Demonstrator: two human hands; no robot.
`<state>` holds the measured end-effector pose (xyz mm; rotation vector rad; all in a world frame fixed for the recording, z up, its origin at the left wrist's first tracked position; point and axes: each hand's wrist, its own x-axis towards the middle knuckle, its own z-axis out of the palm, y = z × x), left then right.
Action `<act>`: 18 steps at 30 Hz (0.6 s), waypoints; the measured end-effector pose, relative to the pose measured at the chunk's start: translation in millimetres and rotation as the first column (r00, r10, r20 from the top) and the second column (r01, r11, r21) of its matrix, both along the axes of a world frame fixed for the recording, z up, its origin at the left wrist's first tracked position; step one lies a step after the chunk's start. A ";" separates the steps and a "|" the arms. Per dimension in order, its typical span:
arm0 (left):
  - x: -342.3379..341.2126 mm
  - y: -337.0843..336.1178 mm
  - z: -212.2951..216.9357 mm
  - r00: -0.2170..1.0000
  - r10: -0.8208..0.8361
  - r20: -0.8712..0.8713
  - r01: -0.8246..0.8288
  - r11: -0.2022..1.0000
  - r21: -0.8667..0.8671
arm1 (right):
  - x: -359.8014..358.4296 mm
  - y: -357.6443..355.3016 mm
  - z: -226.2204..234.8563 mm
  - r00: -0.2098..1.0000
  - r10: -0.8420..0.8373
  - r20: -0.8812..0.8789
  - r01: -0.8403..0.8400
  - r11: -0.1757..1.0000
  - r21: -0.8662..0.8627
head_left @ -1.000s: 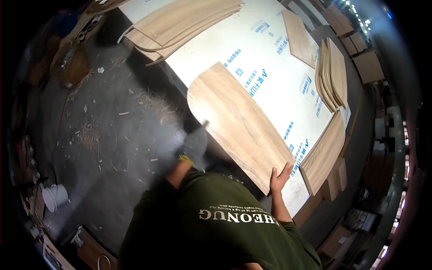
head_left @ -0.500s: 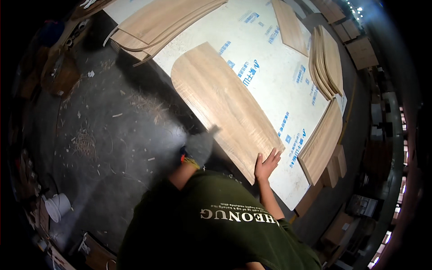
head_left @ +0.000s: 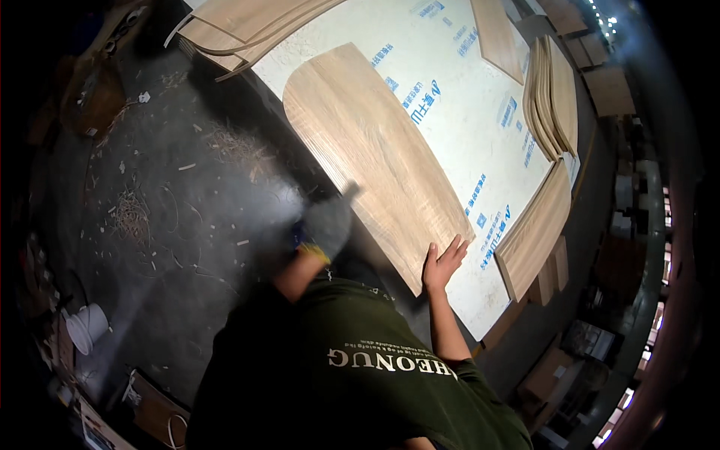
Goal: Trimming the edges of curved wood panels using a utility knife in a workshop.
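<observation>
A long wood-grain panel (head_left: 375,150) with a rounded far end lies on a white sheet with blue print (head_left: 450,97). My bare right hand (head_left: 444,268) rests on the panel's near right corner, fingers spread and thumb apart. On the other side, my left hand (head_left: 328,223), in a grey glove with a yellow cuff, is beside the panel's left long edge. A narrow dark tip (head_left: 350,192) reaches from the glove to that edge. Blur hides the left fingers, and whether this tip is a finger or a tool is unclear.
Curved wood-grain panels (head_left: 551,97) are stacked at the right, near another panel (head_left: 536,232). More boards (head_left: 247,26) lie at the far left, with thin strips hanging past the edge. Shavings (head_left: 131,214) litter the dark floor, where a white bucket (head_left: 86,328) stands.
The view has shifted, so the panel and sheet appear a little higher. My right hand keeps its place on the corner; the blurred left glove remains along the left edge.
</observation>
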<state>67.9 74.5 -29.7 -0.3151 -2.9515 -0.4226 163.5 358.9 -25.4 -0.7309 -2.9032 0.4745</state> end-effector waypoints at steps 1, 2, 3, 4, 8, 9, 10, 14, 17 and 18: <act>19.2 10.7 24.4 0.985 -0.127 0.117 0.118 0.990 0.081 | 0.8 0.5 0.3 1.000 -0.011 0.005 0.011 1.000 0.002; 44.3 26.2 1.2 0.972 -0.213 0.103 0.192 0.965 0.180 | -1.0 -1.2 1.9 1.000 0.005 -0.003 -0.005 1.000 0.003; 59.5 36.6 8.4 0.836 -0.423 0.349 0.326 0.896 0.303 | 0.3 -0.3 0.9 1.000 0.013 -0.008 -0.013 1.000 0.003; 62.1 41.2 39.1 0.666 -0.568 0.484 0.440 0.823 0.360 | 0.2 1.6 0.4 1.000 0.012 -0.003 -0.012 1.000 0.006; 41.0 12.4 14.7 0.829 -0.355 0.433 0.184 0.903 0.388 | -8.1 15.1 11.6 0.995 0.055 0.078 -0.056 0.998 0.013; 22.2 -2.6 0.6 0.978 -0.206 -0.043 0.211 0.951 0.227 | -11.3 21.7 18.0 0.986 0.121 0.116 -0.126 0.991 0.041; 6.6 -18.4 -23.3 0.936 0.025 -0.352 -0.064 0.993 -0.099 | -15.6 31.5 17.7 0.983 0.158 0.092 -0.161 0.987 0.028; -63.7 -46.6 11.5 0.979 0.054 -0.196 -0.065 0.997 -0.051 | -24.5 55.1 10.3 0.979 0.201 0.019 -0.201 0.979 0.014; -30.3 -19.9 -30.3 0.940 0.168 -0.296 -0.245 0.937 -0.248 | -28.5 49.4 4.8 0.977 0.211 -0.026 -0.211 0.977 0.012; -5.2 -2.8 -56.2 0.843 0.099 -0.528 -0.427 0.722 -0.545 | -30.2 47.2 4.3 0.976 0.216 -0.031 -0.216 0.976 0.002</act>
